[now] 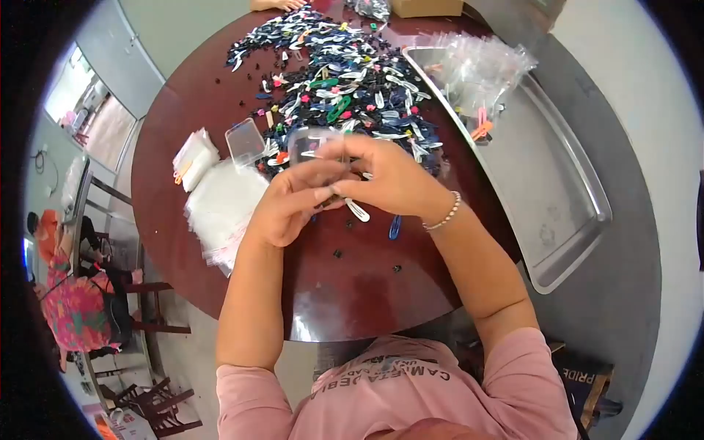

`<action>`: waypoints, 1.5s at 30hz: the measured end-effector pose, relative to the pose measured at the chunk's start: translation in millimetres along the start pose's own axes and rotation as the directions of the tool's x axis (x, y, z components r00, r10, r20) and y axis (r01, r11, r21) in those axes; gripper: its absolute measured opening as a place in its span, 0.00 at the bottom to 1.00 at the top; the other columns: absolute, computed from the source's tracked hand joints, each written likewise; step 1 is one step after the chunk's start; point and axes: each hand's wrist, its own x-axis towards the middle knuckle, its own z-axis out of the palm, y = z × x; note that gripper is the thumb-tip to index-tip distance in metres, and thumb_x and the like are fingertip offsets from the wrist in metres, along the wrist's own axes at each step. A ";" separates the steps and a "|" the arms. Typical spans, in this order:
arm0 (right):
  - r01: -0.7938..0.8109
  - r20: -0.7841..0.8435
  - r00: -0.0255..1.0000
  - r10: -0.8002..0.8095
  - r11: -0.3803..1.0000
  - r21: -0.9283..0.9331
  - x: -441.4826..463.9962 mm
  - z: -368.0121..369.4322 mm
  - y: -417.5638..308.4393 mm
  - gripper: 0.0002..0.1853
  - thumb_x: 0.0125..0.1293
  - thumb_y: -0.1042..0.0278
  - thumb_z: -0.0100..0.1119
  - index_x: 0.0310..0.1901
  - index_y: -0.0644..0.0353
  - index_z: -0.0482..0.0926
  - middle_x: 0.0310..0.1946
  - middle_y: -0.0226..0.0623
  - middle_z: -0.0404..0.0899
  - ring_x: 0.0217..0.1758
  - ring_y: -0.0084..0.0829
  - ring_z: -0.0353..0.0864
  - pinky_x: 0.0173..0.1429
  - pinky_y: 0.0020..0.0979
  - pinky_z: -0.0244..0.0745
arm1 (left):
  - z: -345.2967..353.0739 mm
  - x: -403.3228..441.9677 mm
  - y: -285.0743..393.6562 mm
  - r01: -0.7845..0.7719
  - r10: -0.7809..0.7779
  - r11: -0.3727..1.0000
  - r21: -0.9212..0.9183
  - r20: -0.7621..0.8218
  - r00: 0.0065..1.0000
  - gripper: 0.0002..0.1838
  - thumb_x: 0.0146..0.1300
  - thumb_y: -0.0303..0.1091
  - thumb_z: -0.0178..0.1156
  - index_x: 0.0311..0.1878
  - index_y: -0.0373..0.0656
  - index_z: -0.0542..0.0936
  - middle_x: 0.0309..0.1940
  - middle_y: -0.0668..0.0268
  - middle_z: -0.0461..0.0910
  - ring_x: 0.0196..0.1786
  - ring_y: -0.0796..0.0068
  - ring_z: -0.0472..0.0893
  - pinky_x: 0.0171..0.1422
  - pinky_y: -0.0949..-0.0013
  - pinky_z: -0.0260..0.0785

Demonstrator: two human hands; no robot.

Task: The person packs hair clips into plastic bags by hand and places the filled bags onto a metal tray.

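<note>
My left hand point(290, 202) and my right hand point(389, 180) meet above the near edge of a heap of hair clips point(352, 95). Thumbs and fingers are pinched together at the tips, and what lies between them is mostly hidden. Just below the right thumb a white snap hair clip point(357, 210) sticks out; I cannot tell whether it is held or lies on the table. Behind the fingertips shows a clear plastic box point(301, 143), partly covered by the right fingers. A blue snap clip point(395, 227) lies under the right wrist.
Clear plastic bags point(224, 205) and an empty clear box point(245, 141) lie left on the round table point(176, 110). A metal tray point(565, 198) with plastic bags point(480, 70) is at right. Small black clips point(338, 254) lie nearby. Another person's hand point(279, 4) rests at the far edge.
</note>
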 end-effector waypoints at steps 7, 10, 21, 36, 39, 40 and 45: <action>0.040 -0.362 0.932 0.003 0.993 0.111 6.9 -14.7 5.3 0.11 0.56 0.67 0.71 0.31 0.66 0.81 0.29 0.32 0.82 0.28 0.17 0.78 0.33 0.23 0.75 | 12.1 4.8 0.2 0.192 -0.144 0.939 0.286 -0.180 0.973 0.15 0.68 0.32 0.57 0.55 0.38 0.78 0.50 0.58 0.82 0.55 0.68 0.81 0.54 0.67 0.76; -0.162 -0.569 0.822 0.020 0.966 -0.200 -2.1 -41.0 -0.5 0.09 0.55 0.68 0.73 0.29 0.64 0.82 0.29 0.29 0.82 0.28 0.18 0.75 0.32 0.20 0.69 | 12.6 5.5 -0.6 0.189 -0.130 0.928 0.320 -0.199 0.971 0.14 0.70 0.36 0.56 0.53 0.40 0.80 0.47 0.61 0.84 0.51 0.72 0.82 0.52 0.69 0.75; -0.463 -0.939 0.317 -0.130 0.844 -0.273 -32.3 -141.6 62.9 0.09 0.57 0.66 0.68 0.34 0.62 0.86 0.31 0.34 0.83 0.33 0.24 0.79 0.34 0.28 0.73 | 13.5 5.4 -5.8 0.202 -0.119 0.892 0.405 -0.220 0.968 0.13 0.68 0.36 0.59 0.51 0.40 0.81 0.43 0.64 0.85 0.46 0.77 0.82 0.51 0.72 0.73; -0.530 -0.935 0.314 -0.165 0.787 -0.317 -23.0 -132.0 58.3 0.42 0.55 0.64 0.68 0.69 0.67 0.59 0.61 0.53 0.70 0.49 0.37 0.80 0.39 0.32 0.77 | 8.6 6.1 -9.4 0.130 -0.048 0.858 0.496 -0.174 0.984 0.15 0.68 0.36 0.60 0.52 0.37 0.81 0.43 0.64 0.85 0.46 0.78 0.82 0.50 0.74 0.72; -0.563 -0.903 0.424 -0.067 0.761 -0.321 -23.2 -127.0 65.2 0.39 0.57 0.62 0.66 0.67 0.71 0.62 0.62 0.56 0.71 0.64 0.44 0.72 0.68 0.36 0.64 | 10.2 5.4 -9.9 0.104 -0.036 0.870 0.482 -0.149 0.988 0.15 0.67 0.36 0.61 0.52 0.36 0.81 0.42 0.64 0.85 0.45 0.78 0.82 0.50 0.74 0.72; -0.554 -0.881 0.451 -0.141 0.730 -0.400 -25.6 -131.3 74.9 0.40 0.56 0.63 0.66 0.67 0.72 0.62 0.61 0.56 0.71 0.64 0.44 0.73 0.68 0.36 0.64 | 8.4 6.6 -10.6 0.098 -0.036 0.864 0.493 -0.133 0.990 0.15 0.67 0.35 0.61 0.51 0.35 0.81 0.41 0.64 0.85 0.44 0.77 0.82 0.50 0.73 0.73; -0.417 -0.752 0.448 -0.484 0.631 -0.654 -9.5 -106.8 53.6 0.34 0.59 0.69 0.64 0.65 0.71 0.64 0.55 0.53 0.75 0.54 0.36 0.79 0.59 0.34 0.72 | 8.4 6.2 -12.0 0.026 0.052 0.809 0.587 -0.115 0.992 0.14 0.64 0.35 0.64 0.48 0.35 0.83 0.37 0.65 0.84 0.40 0.81 0.80 0.47 0.74 0.72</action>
